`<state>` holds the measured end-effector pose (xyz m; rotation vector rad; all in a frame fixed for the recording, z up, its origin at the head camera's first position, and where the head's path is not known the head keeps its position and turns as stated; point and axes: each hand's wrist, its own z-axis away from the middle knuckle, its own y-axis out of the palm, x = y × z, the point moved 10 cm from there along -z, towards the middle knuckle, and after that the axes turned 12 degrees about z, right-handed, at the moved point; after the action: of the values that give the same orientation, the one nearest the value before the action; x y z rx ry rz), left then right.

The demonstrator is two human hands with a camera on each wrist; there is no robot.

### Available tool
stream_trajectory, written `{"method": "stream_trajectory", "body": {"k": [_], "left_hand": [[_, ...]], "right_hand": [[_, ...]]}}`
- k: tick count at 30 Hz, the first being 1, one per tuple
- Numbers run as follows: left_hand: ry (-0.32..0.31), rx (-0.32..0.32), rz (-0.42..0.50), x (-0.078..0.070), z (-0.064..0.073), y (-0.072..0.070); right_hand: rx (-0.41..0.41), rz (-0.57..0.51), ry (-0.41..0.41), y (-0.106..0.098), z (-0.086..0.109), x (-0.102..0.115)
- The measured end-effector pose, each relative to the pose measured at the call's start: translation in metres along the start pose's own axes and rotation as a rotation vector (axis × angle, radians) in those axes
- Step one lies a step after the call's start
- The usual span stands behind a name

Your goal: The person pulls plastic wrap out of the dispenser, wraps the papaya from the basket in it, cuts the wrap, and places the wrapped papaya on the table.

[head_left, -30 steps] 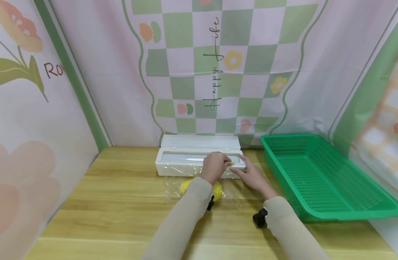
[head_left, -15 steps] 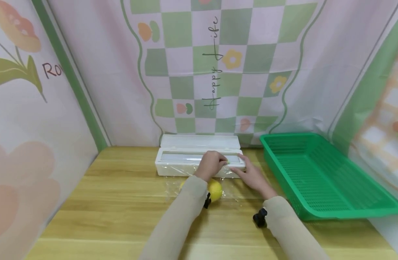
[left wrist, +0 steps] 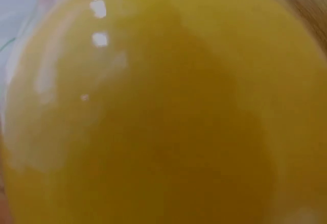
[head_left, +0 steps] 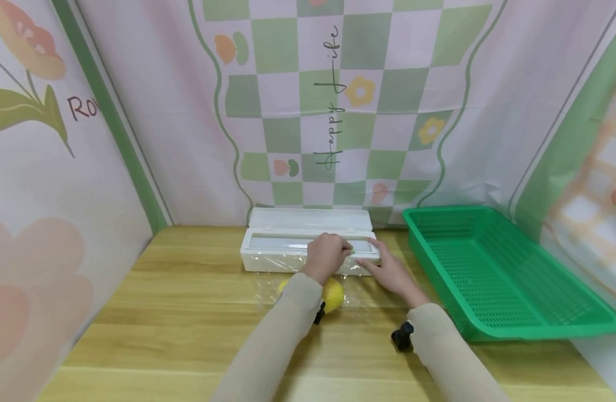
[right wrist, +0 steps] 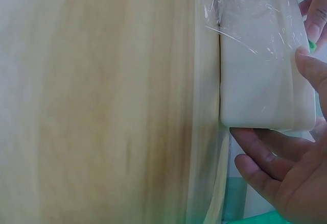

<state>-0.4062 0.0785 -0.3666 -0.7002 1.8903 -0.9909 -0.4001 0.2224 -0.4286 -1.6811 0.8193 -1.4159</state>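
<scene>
We see the left hand (head_left: 328,257) pinching the green slider (right wrist: 312,45), and just beyond those fingertips the right hand (head_left: 388,272) grips the end of the white box (right wrist: 260,101). From its front the film (right wrist: 245,15) trails below the left fingers to the fruit (head_left: 334,294), under that wrist. If the right grip slackens and the box twists, or the slider drags unevenly, we think the film could bunch or tear ragged; that low wrist might also nudge the fruit askew.
</scene>
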Motion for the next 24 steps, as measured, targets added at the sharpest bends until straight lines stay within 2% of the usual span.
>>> {"method": "stream_trajectory", "body": {"k": [11, 17, 24], "left_hand": [[0.011, 0.018, 0.102, 0.011, 0.004, -0.001], [0.034, -0.004, 0.086, 0.011, 0.008, -0.009], [0.033, -0.025, 0.044, 0.021, 0.013, -0.018]], "right_hand": [[-0.003, 0.01, 0.002, 0.001, 0.0, 0.0], [0.014, 0.0, 0.006, 0.002, 0.0, 0.001], [0.018, 0.0, 0.009, 0.002, 0.0, 0.001]]}}
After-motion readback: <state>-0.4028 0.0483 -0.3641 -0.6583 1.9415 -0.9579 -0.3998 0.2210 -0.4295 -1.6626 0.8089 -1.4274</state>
